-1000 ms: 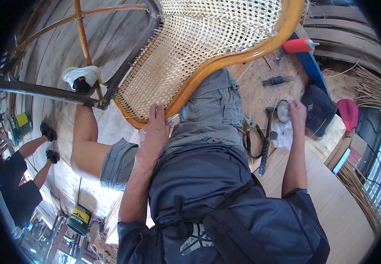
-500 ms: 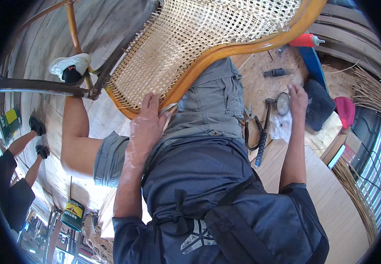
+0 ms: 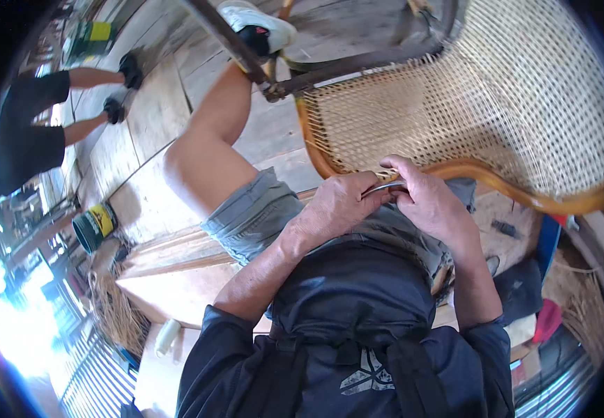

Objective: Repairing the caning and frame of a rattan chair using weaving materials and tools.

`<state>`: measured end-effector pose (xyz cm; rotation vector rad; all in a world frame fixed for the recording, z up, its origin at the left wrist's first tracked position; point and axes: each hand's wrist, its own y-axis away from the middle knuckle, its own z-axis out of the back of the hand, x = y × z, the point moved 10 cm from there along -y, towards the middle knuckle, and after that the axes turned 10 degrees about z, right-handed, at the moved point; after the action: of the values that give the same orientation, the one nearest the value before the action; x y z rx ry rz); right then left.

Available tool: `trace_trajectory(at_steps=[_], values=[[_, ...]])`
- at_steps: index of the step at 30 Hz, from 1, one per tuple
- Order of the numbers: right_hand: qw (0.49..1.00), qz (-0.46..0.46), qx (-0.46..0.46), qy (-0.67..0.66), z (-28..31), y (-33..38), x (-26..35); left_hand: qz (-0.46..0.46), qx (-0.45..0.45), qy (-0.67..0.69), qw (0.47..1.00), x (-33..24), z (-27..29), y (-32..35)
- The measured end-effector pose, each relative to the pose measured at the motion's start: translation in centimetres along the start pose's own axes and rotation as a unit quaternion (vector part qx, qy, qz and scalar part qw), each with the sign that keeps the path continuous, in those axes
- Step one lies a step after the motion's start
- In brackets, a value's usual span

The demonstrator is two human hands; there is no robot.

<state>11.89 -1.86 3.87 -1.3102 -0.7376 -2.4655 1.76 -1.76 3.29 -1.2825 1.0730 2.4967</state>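
Observation:
A chair with a woven cane panel (image 3: 469, 104) and a bent orange rattan rim (image 3: 518, 191) lies tilted in front of me. My left hand (image 3: 337, 205) and my right hand (image 3: 431, 202) meet at the near edge of that rim. Between them they grip a thin metal tool (image 3: 384, 188), its grey shaft showing between the fingers. My bare left knee (image 3: 201, 150) rises to the left, and my foot in a white shoe (image 3: 256, 24) rests by the chair's dark metal frame (image 3: 337, 66).
Another person in black clothes (image 3: 33, 132) sits at the far left on the plank floor. A green and yellow can (image 3: 96, 224) stands by a wooden bench edge (image 3: 176, 258). Loose rattan strands (image 3: 113, 313) lie lower left; a red item (image 3: 546, 320) lies lower right.
The view has swung and the chair now lies to the right. My right hand left the things on the bench and joined my left hand at the rim, gripping a metal tool.

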Motion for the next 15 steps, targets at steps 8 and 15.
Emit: trace_trajectory(at_steps=[8, 15], values=[[0.955, -0.028, 0.211, 0.207, -0.3, -6.1, -3.9, 0.086, -0.001, -0.002, 0.996, 4.5, 1.9, -0.2], [0.947, -0.175, -0.002, 0.269, 14.7, -12.3, -13.0, 0.262, -0.101, 0.097, 0.955, 11.7, 6.2, -1.5]])
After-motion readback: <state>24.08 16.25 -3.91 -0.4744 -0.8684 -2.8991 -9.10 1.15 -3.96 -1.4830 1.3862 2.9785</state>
